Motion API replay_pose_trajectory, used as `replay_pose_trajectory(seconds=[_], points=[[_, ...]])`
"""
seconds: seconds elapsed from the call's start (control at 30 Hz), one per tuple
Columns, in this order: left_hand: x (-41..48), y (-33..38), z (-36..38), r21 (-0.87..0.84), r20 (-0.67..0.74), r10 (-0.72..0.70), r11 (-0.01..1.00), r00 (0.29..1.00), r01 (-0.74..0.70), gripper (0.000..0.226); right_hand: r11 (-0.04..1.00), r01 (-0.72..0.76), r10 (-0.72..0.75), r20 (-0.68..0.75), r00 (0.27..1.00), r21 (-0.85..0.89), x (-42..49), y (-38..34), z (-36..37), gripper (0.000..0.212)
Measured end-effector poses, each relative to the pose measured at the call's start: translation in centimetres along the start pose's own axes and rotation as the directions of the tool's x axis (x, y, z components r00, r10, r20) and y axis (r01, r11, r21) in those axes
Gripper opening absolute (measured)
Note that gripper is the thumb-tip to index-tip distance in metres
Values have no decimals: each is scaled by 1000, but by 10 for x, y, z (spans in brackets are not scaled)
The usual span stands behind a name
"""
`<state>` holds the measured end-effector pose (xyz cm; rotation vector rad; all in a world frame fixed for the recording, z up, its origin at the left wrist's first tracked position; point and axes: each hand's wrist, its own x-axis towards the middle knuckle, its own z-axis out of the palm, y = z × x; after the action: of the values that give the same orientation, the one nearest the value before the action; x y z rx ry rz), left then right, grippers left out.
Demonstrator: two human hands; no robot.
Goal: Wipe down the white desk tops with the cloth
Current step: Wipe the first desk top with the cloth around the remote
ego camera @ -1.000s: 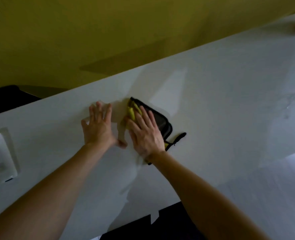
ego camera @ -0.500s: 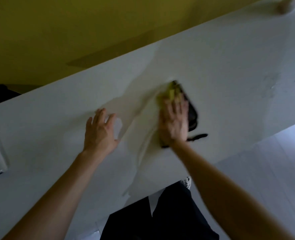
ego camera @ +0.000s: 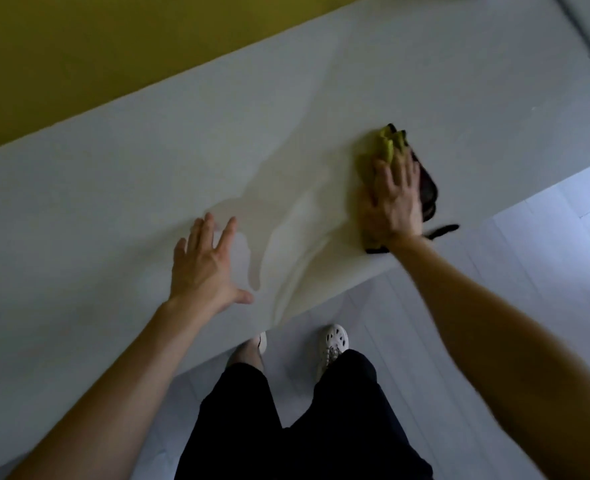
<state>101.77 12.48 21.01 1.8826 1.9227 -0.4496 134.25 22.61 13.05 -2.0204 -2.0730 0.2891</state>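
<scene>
Two hands: the left hand (ego camera: 203, 268) and the right hand (ego camera: 394, 202) both lie flat on the white desk top (ego camera: 131, 174), well apart from each other.
Right-hand fingers: straight and spread, pressing down on the cloth (ego camera: 427, 190) rather than curling round it.
Cloth: under the right palm and fingers. A yellow-green part is bunched just past the fingertips, a dark part shows on the little-finger side, and a dark strap (ego camera: 442, 230) trails out beside the wrist.
Left-hand fingers: straight and splayed with the thumb out, resting on bare desk and holding nothing. The cloth is well off on the thumb side.
Beyond the fingertips: plain desk runs up to the yellow wall (ego camera: 79, 46).
Step in hand: a wiping stroke, judging by the blur on the right hand.
Risk, slipping: only flat pressure pins the cloth, so easing off mid-stroke could let it ruck up or slide out from under the palm.
Risk, edge: the heel of the right hand sits near the desk's front edge. A pull toward the body could drag the strap or cloth off onto the floor (ego camera: 546, 237).
Risk, missed patch: the area under the left fingers goes unwiped unless that hand lifts.
Risk, streaks: the bunched part gives poor contact.
</scene>
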Motion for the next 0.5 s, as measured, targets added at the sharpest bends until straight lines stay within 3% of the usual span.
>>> replay_pose_trajectory(seconds=[0.1,0.17,0.23,0.3,0.33,0.4,0.5], points=[[2,17,11,23,-20,-26,999,999,26,169,972,204,-203,-25,979,118,-65,-72,21,53],[2,21,19,24,-19,-47,999,999,47,170,903,382,-405,93,909,199,-114,-113,23,48],[1,23,26,37,-16,-56,998,998,56,170,841,490,-530,164,832,228,-130,-114,21,48],[4,25,26,44,-2,-71,997,997,71,168,780,584,-620,146,771,225,-108,-81,17,51],[5,26,25,58,14,-76,996,997,75,167,771,602,-631,125,765,209,-92,-57,13,52],[9,29,24,75,31,-91,993,995,88,166,825,547,-558,45,829,142,-57,5,0,52],[12,32,23,84,25,-106,991,994,103,167,973,224,-223,-24,975,55,-19,76,-24,52]])
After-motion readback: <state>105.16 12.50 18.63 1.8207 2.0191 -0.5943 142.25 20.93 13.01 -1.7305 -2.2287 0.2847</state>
